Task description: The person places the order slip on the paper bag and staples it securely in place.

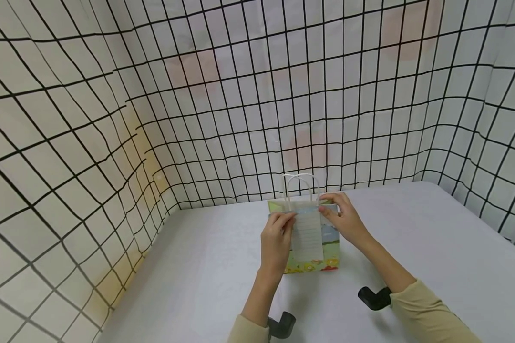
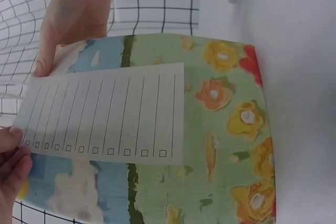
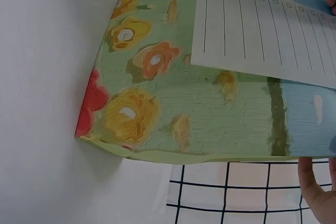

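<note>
A paper gift bag [image 1: 331, 250] painted with flowers, green ground and blue sky stands upright on the table, its white handles [image 1: 300, 177] raised. Against its front lies a lined checklist sheet [image 1: 307, 238] with a row of small boxes, seen large in the left wrist view [image 2: 105, 114]. My left hand [image 1: 277, 240] pinches the sheet near its upper left corner. At the bag's upper right rim is my right hand [image 1: 347, 221], thumb in front by the sheet's other top corner and fingers behind the rim. Whether that thumb also presses the sheet is unclear.
A white table [image 1: 206, 267] carries the bag. Black grid netting [image 1: 257, 105] over white sheeting rises behind and at both sides. Dark curved pieces [image 1: 374, 298] are on both forearms, near the beige sleeves [image 1: 429, 309].
</note>
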### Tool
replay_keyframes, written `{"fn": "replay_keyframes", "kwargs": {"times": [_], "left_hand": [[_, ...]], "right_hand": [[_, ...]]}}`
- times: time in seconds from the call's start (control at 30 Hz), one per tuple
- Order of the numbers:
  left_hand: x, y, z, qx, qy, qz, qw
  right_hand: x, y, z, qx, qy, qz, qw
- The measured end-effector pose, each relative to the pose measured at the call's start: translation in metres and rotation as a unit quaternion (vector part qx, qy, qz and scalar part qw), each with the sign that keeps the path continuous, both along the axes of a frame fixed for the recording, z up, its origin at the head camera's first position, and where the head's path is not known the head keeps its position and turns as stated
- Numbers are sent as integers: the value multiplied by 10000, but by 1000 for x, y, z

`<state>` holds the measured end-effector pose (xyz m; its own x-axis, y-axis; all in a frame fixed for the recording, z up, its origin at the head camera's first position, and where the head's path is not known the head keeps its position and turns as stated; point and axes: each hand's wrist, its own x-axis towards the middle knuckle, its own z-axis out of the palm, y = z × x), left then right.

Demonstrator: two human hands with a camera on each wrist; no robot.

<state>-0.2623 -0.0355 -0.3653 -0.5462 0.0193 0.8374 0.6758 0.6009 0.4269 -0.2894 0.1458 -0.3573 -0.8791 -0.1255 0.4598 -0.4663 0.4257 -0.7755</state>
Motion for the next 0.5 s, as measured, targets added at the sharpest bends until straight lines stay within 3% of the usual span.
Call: {"fn": "replay_keyframes", "kwargs": {"times": [0.27, 0.37, 0.5], "left_hand": [[-2, 0, 1, -259, 456, 324, 9981], [-3, 1, 0, -318, 528, 478, 9970], [-5, 1, -1, -325, 708, 616, 9950]], "right_hand": [[24, -11, 23, 89, 186, -82, 9998], [21, -11, 21, 128, 118, -129, 9998], [6, -8, 9, 91, 49, -148, 9998]]}}
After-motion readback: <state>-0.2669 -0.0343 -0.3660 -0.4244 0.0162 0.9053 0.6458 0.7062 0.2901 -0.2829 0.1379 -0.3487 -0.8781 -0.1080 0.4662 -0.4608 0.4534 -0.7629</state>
